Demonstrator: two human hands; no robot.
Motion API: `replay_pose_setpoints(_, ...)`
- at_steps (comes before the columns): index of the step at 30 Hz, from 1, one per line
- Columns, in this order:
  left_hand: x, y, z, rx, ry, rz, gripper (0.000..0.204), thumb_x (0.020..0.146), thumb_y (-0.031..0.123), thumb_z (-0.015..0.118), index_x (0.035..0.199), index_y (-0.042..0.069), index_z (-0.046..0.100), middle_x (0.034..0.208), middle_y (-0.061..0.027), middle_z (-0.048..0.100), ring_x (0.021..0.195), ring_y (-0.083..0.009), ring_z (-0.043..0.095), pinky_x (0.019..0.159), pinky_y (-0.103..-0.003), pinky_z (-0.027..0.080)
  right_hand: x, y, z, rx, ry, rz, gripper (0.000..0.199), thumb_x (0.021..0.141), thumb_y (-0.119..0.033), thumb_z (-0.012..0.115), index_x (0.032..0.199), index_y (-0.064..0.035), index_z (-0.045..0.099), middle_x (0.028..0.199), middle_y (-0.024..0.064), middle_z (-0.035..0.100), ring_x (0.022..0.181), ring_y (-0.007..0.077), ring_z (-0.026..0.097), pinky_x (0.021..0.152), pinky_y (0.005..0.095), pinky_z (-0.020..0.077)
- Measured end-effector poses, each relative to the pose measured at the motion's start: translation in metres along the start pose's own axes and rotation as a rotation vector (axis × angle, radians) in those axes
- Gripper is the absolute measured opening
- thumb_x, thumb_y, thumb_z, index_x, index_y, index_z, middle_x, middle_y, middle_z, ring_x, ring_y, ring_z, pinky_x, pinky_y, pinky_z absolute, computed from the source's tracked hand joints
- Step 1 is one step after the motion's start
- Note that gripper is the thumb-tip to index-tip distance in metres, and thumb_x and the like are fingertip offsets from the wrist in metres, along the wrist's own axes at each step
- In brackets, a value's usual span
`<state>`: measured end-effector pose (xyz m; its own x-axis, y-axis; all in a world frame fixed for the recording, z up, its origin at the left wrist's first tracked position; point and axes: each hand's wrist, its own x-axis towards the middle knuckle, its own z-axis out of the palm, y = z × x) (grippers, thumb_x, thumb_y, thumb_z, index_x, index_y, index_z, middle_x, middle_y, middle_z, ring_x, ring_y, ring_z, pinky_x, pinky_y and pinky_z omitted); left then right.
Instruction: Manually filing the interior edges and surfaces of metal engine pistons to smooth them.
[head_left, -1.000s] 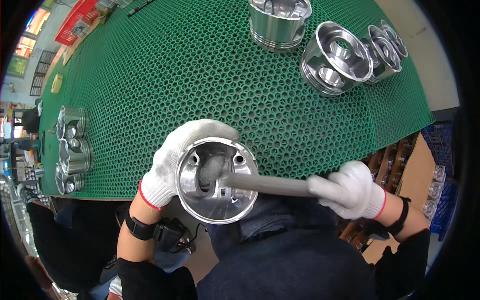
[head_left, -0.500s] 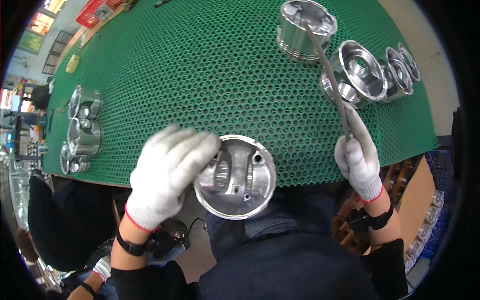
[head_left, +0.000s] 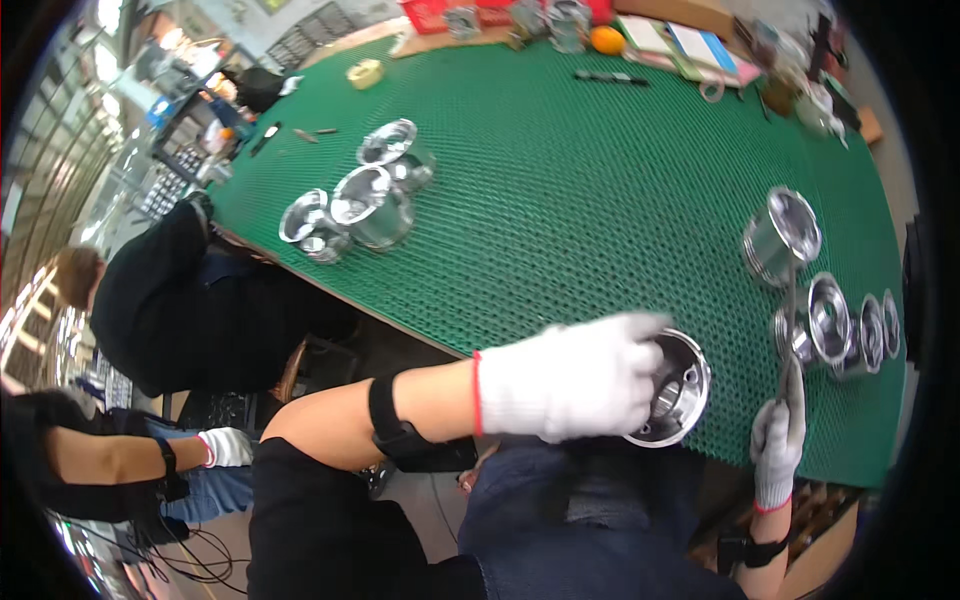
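Note:
A metal piston [head_left: 688, 385], hollow side up, lies at the near edge of the green mat [head_left: 560, 200]. My left hand [head_left: 570, 380], in a white knit glove, is at its left side with the fingers curled over the rim, slightly blurred. My right hand [head_left: 778, 435], gloved too, is closed around the lower end of a long, thin grey metal tool [head_left: 789, 325] that points away from me. Beyond its tip stands a piston [head_left: 768, 245]. Right of the tool, several more pistons [head_left: 828, 325] form a row. Three pistons [head_left: 372, 210] are grouped at the left.
A yellow tape roll [head_left: 365, 73], a black marker [head_left: 610, 78], an orange fruit-like ball [head_left: 607, 40] and notepads [head_left: 700, 48] lie along the far side, near a red crate [head_left: 425, 15]. Another person [head_left: 190, 300] in black sits at the left table edge; a different gloved hand [head_left: 228, 447] shows below.
The view has swung left, so everything appears farther right and more of the far table and left side shows. My left hand stays at the piston; the right keeps hold of the tool.

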<state>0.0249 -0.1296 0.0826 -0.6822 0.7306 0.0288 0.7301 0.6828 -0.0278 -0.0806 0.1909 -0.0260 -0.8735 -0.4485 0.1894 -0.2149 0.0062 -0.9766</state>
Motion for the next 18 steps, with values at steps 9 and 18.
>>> replay_pose_setpoints(9, -0.146, -0.003, -0.010, 0.035, 0.356, -0.722, 0.043, 0.057, 0.020, 0.083, 0.091, 0.002, 0.064, 0.070, -0.0073, 0.061, 0.073, -0.0291, 0.062, 0.073, -0.041, 0.050, -0.005, 0.030, -0.022, -0.119, -0.028, -0.028, 0.068, 0.102, -0.039, 0.045, 0.149, 0.0055, 0.025, 0.099, 0.0059, 0.064, 0.046, 0.0021, 0.035, 0.038, 0.0197, 0.0260)
replay_pose_setpoints(18, -0.256, -0.055, 0.023, 0.524, 0.338, -1.023, 0.048, 0.056, 0.027, 0.084, 0.093, 0.003, 0.065, 0.089, -0.0136, 0.066, 0.082, -0.0360, 0.062, 0.075, -0.042, 0.049, -0.001, 0.039, -0.019, -0.120, -0.048, -0.029, 0.069, 0.101, -0.040, 0.045, 0.149, 0.0062, 0.023, 0.147, 0.0173, 0.041, 0.046, 0.0014, 0.035, 0.038, 0.0185, 0.0257)
